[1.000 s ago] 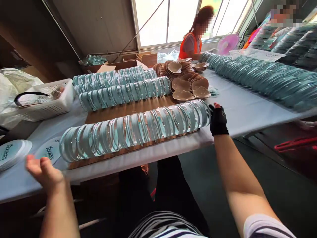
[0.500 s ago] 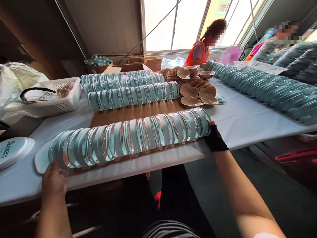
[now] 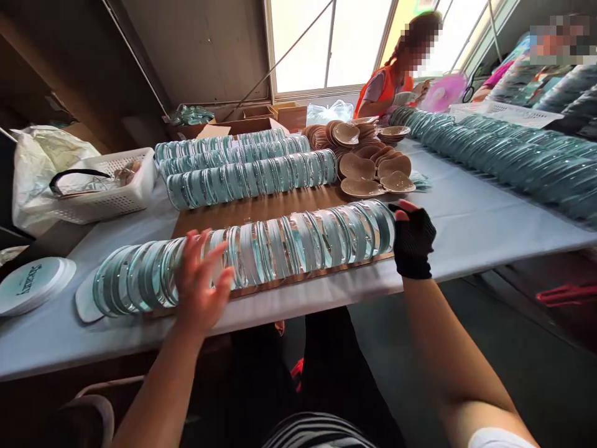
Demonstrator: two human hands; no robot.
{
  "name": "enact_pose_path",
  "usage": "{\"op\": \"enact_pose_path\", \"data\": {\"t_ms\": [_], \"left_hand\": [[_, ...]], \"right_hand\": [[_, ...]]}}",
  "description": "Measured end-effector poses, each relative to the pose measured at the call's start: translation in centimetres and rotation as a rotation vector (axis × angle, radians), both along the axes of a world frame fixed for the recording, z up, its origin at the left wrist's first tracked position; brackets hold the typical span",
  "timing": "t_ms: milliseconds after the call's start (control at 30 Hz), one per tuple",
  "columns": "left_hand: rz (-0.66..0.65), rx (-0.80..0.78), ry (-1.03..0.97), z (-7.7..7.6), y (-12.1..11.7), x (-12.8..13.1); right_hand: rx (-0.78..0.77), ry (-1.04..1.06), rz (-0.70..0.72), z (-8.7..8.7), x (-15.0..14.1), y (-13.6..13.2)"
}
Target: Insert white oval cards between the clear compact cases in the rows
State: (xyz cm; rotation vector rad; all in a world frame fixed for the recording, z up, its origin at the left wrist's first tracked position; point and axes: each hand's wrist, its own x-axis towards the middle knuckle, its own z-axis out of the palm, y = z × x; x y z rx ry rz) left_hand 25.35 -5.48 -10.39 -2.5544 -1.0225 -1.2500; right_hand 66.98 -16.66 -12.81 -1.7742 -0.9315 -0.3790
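Observation:
A long row of clear, greenish round pieces with frosted bands point(image 3: 289, 246) stands on edge along the front of the table. My left hand point(image 3: 200, 274) is over the front side of this row, left of its middle, with its fingers spread and slightly blurred. Whether it touches the pieces I cannot tell. My right hand point(image 3: 413, 242), in a black fingerless glove, is against the row's right end, thumb up and fingers partly hidden. A brown cardboard sheet point(image 3: 256, 211) lies beneath the row. At its left end is a white rounded pad point(image 3: 86, 302).
Behind are more rows of such pieces point(image 3: 252, 177) and piles of brown curved pads point(image 3: 357, 167). A white basket point(image 3: 135, 198) and a stack of printed white discs point(image 3: 35, 286) are at left. Another long row point(image 3: 508, 155) runs along the right. A co-worker in an orange vest point(image 3: 385, 90) is across the table.
My left hand has moved right from the row's left end and spread its fingers. My right hand has risen slightly at the right end. The front row looks nearly unchanged.

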Motion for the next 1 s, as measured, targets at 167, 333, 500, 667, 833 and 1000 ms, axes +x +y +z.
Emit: {"op": "enact_pose_path", "data": {"t_ms": [167, 333, 500, 667, 833, 1000], "left_hand": [[-0.196, -0.175, 0.367, 3.9, 0.5, 14.2], [-0.134, -0.302, 0.489, 2.6, 1.3, 18.8], [-0.139, -0.263, 0.484, 2.3, 1.3, 18.3], [-0.137, -0.253, 0.469, 2.5, 1.5, 18.6], [-0.155, -0.288, 0.465, 2.4, 1.5, 18.7], [-0.134, -0.325, 0.492, 2.6, 1.4, 18.7]], "right_hand": [[-0.618, -0.373, 0.363, 7.4, -3.0, 7.2], [-1.195, -0.613, 0.503, 10.4, -5.3, 13.5], [-1.315, -0.816, 0.796, 10.8, -6.4, 16.1], [-1.189, -0.769, 0.774, 11.3, -5.4, 15.0], [-0.809, -0.566, 0.818, 9.5, -4.4, 7.8], [-0.710, -0.559, 0.594, 2.1, -6.8, -0.6]]}}
